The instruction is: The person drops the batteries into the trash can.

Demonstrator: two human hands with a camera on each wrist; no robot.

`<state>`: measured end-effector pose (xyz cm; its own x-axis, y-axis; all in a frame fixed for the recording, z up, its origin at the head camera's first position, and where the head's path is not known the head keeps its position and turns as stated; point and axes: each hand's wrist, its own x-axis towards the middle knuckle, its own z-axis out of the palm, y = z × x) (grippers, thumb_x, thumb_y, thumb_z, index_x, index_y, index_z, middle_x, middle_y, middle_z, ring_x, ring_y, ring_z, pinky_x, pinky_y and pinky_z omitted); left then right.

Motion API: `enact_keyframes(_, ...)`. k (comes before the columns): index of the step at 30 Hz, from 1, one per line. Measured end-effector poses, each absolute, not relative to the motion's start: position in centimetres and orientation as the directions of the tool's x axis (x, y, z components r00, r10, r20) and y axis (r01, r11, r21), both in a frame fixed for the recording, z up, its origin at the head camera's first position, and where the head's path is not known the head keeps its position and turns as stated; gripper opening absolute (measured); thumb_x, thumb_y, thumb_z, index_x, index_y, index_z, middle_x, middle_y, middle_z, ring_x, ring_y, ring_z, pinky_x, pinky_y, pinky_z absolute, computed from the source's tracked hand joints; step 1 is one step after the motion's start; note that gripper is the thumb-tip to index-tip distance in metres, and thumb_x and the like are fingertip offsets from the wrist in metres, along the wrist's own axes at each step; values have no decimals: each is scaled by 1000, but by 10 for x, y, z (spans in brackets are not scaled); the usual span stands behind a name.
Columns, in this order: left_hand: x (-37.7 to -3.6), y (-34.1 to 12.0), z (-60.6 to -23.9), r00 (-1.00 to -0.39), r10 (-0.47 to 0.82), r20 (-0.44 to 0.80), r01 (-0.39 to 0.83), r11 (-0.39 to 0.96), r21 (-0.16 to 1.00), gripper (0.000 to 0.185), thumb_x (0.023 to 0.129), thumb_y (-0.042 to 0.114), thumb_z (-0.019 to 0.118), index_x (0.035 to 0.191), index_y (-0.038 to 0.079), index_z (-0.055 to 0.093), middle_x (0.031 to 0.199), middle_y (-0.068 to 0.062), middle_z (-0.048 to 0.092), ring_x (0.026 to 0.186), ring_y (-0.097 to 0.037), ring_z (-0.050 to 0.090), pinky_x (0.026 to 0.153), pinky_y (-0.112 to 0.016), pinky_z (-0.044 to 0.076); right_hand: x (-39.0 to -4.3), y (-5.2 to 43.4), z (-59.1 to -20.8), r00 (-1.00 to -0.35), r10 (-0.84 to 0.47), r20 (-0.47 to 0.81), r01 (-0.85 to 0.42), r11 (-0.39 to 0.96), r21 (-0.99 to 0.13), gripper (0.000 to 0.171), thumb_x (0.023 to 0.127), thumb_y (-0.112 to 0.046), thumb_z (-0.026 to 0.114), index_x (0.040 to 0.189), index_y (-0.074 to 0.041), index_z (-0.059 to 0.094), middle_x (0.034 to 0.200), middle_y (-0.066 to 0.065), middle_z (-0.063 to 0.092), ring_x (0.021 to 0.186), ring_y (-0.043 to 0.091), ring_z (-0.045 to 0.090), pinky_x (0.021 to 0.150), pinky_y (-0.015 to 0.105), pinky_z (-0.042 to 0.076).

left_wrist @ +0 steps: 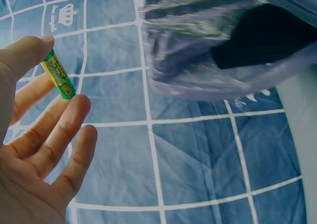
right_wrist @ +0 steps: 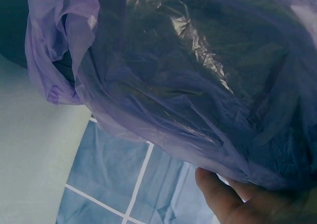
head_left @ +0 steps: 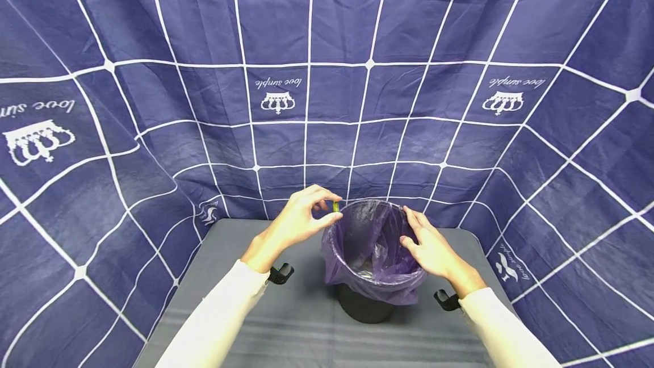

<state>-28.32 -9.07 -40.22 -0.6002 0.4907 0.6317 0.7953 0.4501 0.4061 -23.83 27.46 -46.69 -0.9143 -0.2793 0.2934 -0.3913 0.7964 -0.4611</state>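
A small green and yellow battery (left_wrist: 59,75) is pinched between the thumb and fingertips of my left hand (head_left: 301,217), just beyond the left rim of a dark bin (head_left: 365,305). In the left wrist view it slants from the thumb down to the fingertips, and the other fingers are spread. A thin purple bag (head_left: 337,260) lines the bin and folds over its rim. My right hand (head_left: 431,246) rests at the bin's right rim with fairly straight fingers, the thumb over the opening. In the right wrist view the bag (right_wrist: 163,120) hides part of this hand.
The bin stands on a grey tabletop (head_left: 230,300). Behind it and on both sides hangs blue cloth (head_left: 337,95) with white grid lines and crown prints. Black bands (head_left: 281,273) sit at both wrists.
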Motion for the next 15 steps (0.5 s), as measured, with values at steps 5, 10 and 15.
enact_keyframes(5,-290,-74,-392,-594,536,601,803,441,400,33,99,24,95,128,13,86,115,-6,83,94,-23,79,89,-45,69,-237,276,-471,-917,-275,289,-386,796,-467,78,111,-19,67,178,7,35,175,33,49,161,55,54,131,74,45)
enact_keyframes(10,-294,-60,-388,-611,572,547,791,424,441,34,100,24,94,131,11,86,118,-10,83,98,-27,81,90,-48,68,-235,274,-471,-919,-268,288,-379,796,-471,79,111,-19,67,178,7,35,174,32,49,161,54,55,131,73,45)
enact_keyframes(15,-299,-48,-385,-602,592,536,799,434,418,34,100,26,95,130,12,86,115,-10,83,98,-27,80,86,-41,65,-237,275,-467,-918,-271,291,-382,800,-463,79,111,-20,67,179,5,35,175,32,49,161,55,55,131,73,45)
